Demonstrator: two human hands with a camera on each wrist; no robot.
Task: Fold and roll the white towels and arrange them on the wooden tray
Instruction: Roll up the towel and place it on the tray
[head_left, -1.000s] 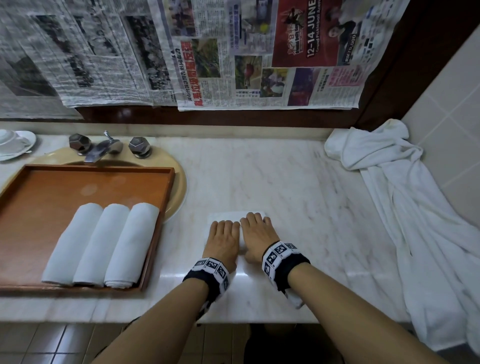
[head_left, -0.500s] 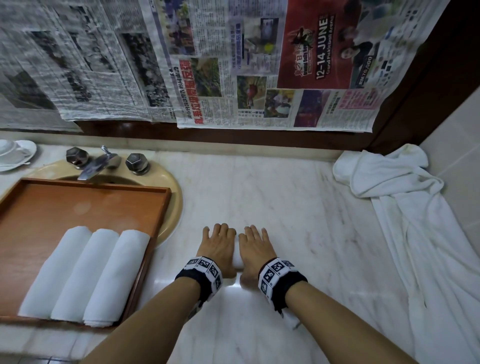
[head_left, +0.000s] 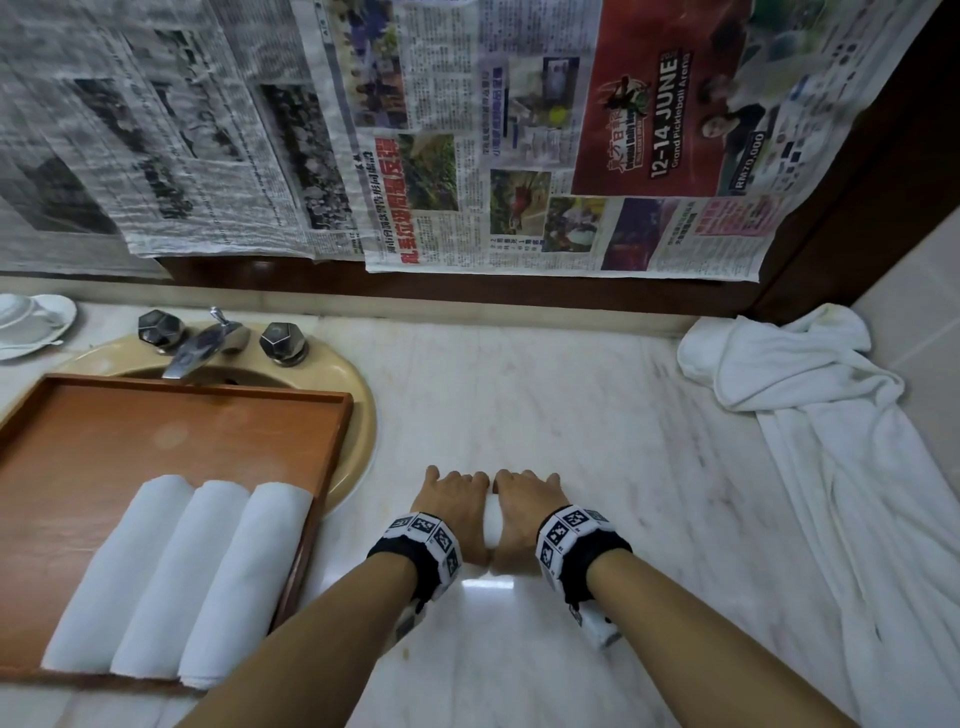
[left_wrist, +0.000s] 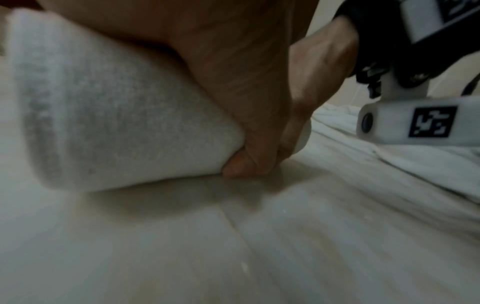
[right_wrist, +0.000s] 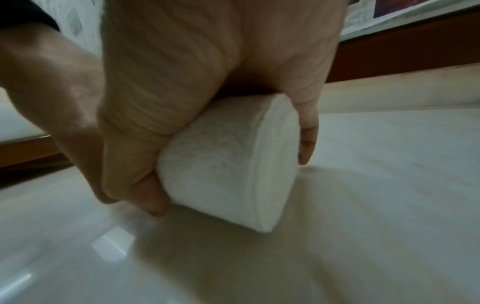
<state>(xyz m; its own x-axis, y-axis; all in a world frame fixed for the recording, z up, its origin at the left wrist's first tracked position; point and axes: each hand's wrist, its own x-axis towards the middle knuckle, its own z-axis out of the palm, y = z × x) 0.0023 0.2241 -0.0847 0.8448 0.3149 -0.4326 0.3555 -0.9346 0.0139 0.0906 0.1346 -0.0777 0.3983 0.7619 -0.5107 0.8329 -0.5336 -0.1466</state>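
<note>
On the marble counter lies a small white towel roll, nearly hidden under both hands. My left hand and right hand sit side by side on it, fingers curled over the far side. The left wrist view shows my thumb tucked under the roll. In the right wrist view, thumb and fingers wrap the roll's end. At the left, the wooden tray holds three rolled white towels side by side along its near right part.
A heap of loose white towels fills the right side of the counter up to the tiled wall. The tray sits over a beige sink with a chrome faucet. A white dish stands far left. Newspaper covers the back wall.
The flat strip of towel ahead of my fingers has been rolled up. Both hands went from lying flat to curling round the roll.
</note>
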